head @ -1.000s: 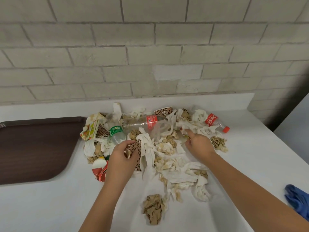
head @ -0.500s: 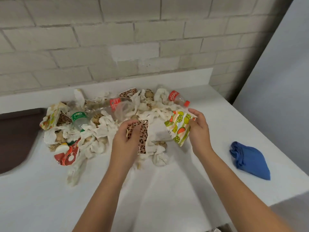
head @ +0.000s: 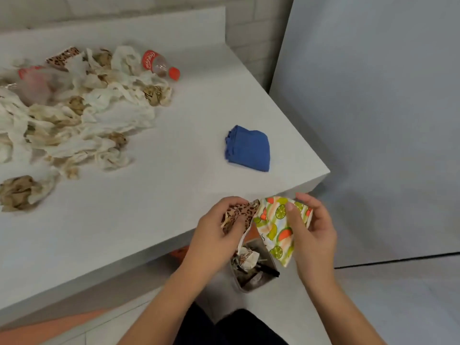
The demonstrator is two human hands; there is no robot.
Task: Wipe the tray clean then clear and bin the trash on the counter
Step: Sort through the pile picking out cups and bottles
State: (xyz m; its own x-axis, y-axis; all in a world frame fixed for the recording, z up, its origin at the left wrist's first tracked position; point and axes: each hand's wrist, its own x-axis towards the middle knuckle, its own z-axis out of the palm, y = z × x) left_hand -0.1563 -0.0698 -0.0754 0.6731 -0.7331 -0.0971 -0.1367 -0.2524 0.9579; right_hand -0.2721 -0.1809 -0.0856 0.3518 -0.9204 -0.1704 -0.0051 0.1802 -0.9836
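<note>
The white tabletop (head: 174, 195) carries a heap of crumpled, stained paper napkins (head: 82, 115), a red-labelled plastic bottle (head: 159, 64) and a folded blue cloth (head: 249, 148).

Both forearms reach forward side by side. The left hand (head: 214, 232) curls round a spotted paper (head: 240, 211); the right hand (head: 315, 232) pinches a fruit-print wrapper (head: 272, 229), thumb in front

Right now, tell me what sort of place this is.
Probably a cafeteria or break-room clean-up spot: a plain white counter against a block wall, a heap of used napkins with a soda bottle, and a small trash bin on the floor below.
</note>
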